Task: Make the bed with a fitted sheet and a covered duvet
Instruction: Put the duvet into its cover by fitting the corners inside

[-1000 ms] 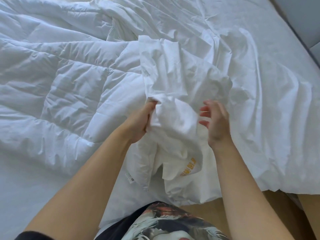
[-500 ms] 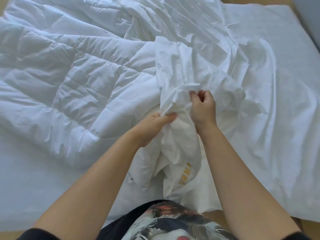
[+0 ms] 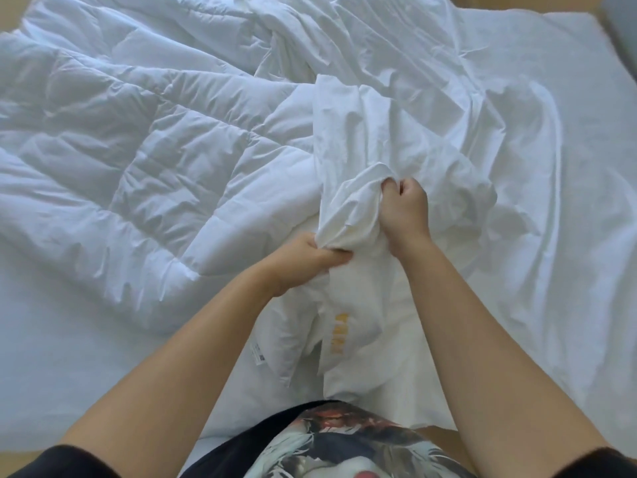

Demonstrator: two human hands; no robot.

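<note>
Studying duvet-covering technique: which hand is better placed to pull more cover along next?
Probably the right hand: it grips the duvet cover at the top of the bunch, towards the loose fabric. The left hand grips lower, near the quilted duvet, and looks better as the anchor.

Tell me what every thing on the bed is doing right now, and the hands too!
Quilted white duvet: uncovered, spread rumpled across the bed's left.
Thin white duvet cover: crumpled on the right, near end bunched up.
Left hand: grips the bunched cover from below.
Right hand: grips the bunch's top fold.
White mattress top: flat, showing at the near left.
</note>
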